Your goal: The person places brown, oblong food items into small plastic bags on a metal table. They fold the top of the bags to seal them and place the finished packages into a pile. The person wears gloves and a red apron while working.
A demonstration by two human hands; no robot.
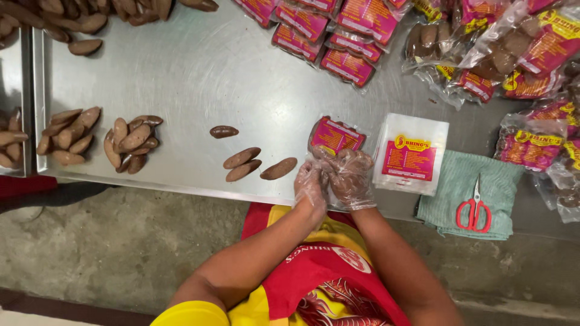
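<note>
The left hand (311, 184) and right hand (352, 178), both in clear gloves, cover the near end of the pink-labelled packet (336, 137), so its contents and how the fingers grip it cannot be told. The pile of brown pieces (90, 15) at the table's far left corner runs off the top edge. The filled packets (544, 42) at the far right corner are cut off too.

Clear pouch (334, 137) with magenta-yellow label at table's near edge, touching gloved hands. Beside it on right, stack of empty labelled bags (409, 153). Filled packs (338, 36) along far edge and heaped at right (531, 54), possibly sealed.
</note>
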